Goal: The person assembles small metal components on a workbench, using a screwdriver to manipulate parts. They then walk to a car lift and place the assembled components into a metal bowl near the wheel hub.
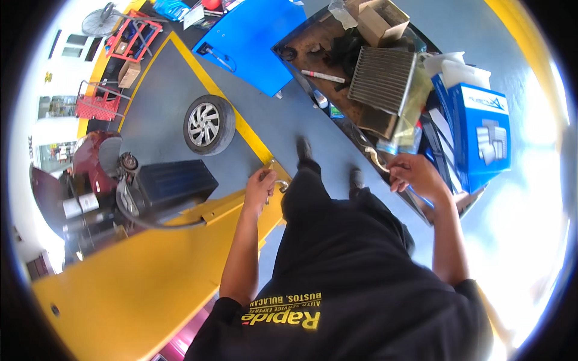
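Left hand (260, 188) closed around a small metal tool (282, 186), hanging by the hip. Right hand (415, 174) fingers curled, touching the cluttered workbench (313, 57) edge, near blue box (481, 135).

The floor (174, 102) is grey-blue with a yellow stripe (241, 123) across it, and the lift arm (138, 283) is plain yellow beside a dark red car (90, 159) and a black box (171, 180) with fine ribbing. The wheel (208, 124) has a black tyre and a silver spoked rim, a red cart (133, 37) stands near a bright blue panel (256, 42), and the person's shirt (355, 283) is black with yellow lettering. On the dark brown table (313, 54) lie a grey pleated filter (382, 78), a blue-and-white box (481, 135), tan cardboard boxes (379, 21) and a white pen (322, 76) with a red tip.
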